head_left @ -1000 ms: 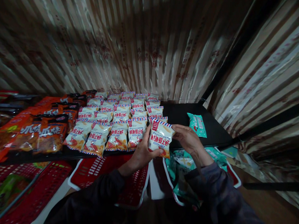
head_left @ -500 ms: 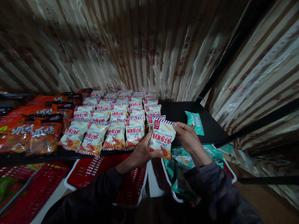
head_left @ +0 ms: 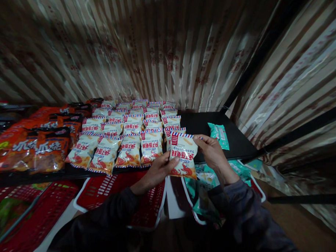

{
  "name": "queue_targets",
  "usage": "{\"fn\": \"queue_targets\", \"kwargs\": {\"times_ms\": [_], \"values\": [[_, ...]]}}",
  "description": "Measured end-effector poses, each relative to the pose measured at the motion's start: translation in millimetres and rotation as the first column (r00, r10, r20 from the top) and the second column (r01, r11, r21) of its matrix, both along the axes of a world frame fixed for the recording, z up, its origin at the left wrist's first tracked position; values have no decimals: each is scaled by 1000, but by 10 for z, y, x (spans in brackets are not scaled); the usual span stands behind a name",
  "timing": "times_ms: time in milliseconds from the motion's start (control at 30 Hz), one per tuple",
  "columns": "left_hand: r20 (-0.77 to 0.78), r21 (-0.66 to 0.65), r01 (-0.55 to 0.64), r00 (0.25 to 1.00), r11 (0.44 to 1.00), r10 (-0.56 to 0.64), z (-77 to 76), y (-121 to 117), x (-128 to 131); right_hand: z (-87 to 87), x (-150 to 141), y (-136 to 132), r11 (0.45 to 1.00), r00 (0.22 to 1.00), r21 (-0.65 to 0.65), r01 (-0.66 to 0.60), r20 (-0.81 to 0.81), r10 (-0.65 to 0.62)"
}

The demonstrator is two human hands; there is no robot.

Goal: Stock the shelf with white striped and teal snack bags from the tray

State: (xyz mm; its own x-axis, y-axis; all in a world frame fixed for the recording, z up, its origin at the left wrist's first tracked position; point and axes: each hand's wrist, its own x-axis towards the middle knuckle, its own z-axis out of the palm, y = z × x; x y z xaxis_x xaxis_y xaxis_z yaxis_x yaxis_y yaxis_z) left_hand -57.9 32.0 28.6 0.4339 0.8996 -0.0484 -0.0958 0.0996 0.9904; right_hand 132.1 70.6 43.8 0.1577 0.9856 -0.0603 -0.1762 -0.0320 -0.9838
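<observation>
Between my two hands is a white and orange snack bag (head_left: 183, 155) with red lettering and a striped top seam, held upright at the shelf's front edge. My left hand (head_left: 156, 171) grips its left side, thumb across the front. At the upper right corner my right hand (head_left: 211, 154) pinches the bag. Just behind it stands a matching bag (head_left: 168, 135), partly hidden. More such snack bags (head_left: 127, 150) stand in rows to the left on the black shelf (head_left: 194, 123). Right of my right hand a teal packet (head_left: 218, 136) lies on the shelf.
Orange and black snack bags (head_left: 51, 150) fill the shelf's left part. Below are a red basket (head_left: 149, 211), another red basket (head_left: 30, 219) at left, and a white-rimmed basket (head_left: 262, 194) holding teal packets (head_left: 208, 176). Black frame bars (head_left: 295, 130) and draped striped sheeting (head_left: 165, 60) bound the shelf.
The bag in my hands has turned slightly more upright. My left thumb has shifted up from its lower part toward the middle. The shelved bags stay put.
</observation>
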Motion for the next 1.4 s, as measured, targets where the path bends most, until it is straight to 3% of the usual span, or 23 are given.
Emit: {"fn": "queue_targets", "kwargs": {"times_ms": [167, 267, 467, 667, 867, 1167, 1233, 1333, 1400], "values": [[28, -11, 12, 1000, 1000, -12, 2, -15, 23, -14, 3, 13, 998, 999, 39, 51, 8, -52], [50, -23, -2, 999, 1000, 4, 1, -9, 25, -5, 2, 0, 998, 999, 57, 16, 27, -17], [88, -50, -226, 969, 973, 230, 57, 74, 15, 15, -27, -90, 975, 975, 8, -221, 20, 221], [148, -81, -361, 918, 929, 369, 60, 143, 9, -51, -88, -121, 949, 946, -43, -313, 77, 316], [149, -59, -352, 922, 934, 357, 61, 148, -21, -100, -164, -115, 921, 921, -18, -389, -46, 387], [177, -23, -286, 942, 958, 286, 77, 152, -29, -100, -211, -135, 951, 949, -9, -308, -75, 306], [111, 25, -365, 926, 931, 360, 73, 153, -37, -103, -213, -135, 960, 958, -11, -280, -66, 279], [-2, 208, -519, 847, 829, 531, 77, 131, -50, -100, -219, -141, 971, 971, 6, -238, -38, 238], [-34, 343, -538, 812, 770, 583, 85, 105, -56, -80, -232, -160, 976, 976, 37, -215, -7, 216]]}}
